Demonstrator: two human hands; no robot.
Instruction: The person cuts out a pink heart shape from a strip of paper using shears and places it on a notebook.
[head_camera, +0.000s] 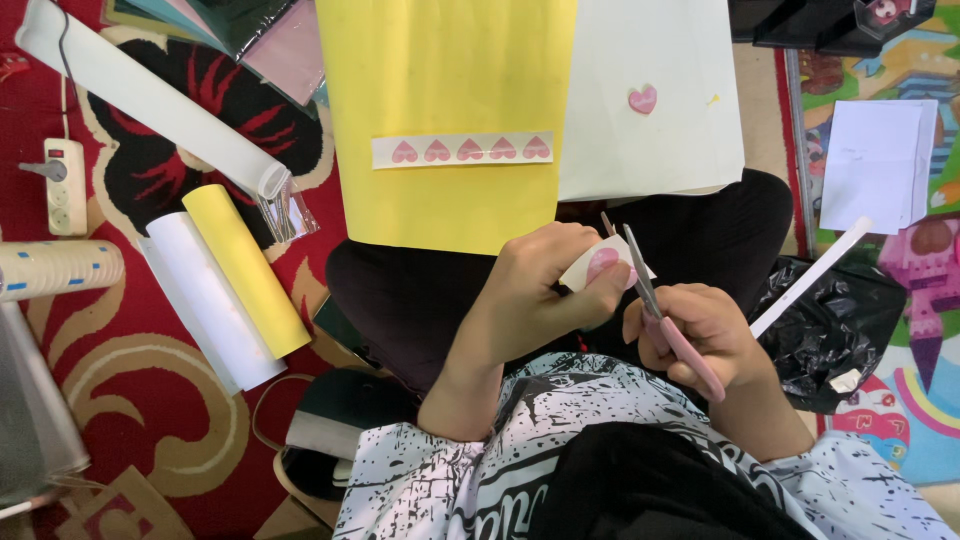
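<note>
Head view: we held a small paper piece with a pink heart (604, 264) over our lap, pinched in the grip of our left hand (545, 285), while our right hand (700, 335) closed around pink-handled scissors (655, 310), blades at the paper's edge. We judged trimming under way; the next cut called for turning the piece. Beyond lay a strip of pink hearts (462, 150) on a yellow sheet (450, 70).

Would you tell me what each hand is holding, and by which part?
Left hand pinches a small paper piece with a pink heart at its lower edge; right hand grips pink-handled scissors by the handles.
</note>
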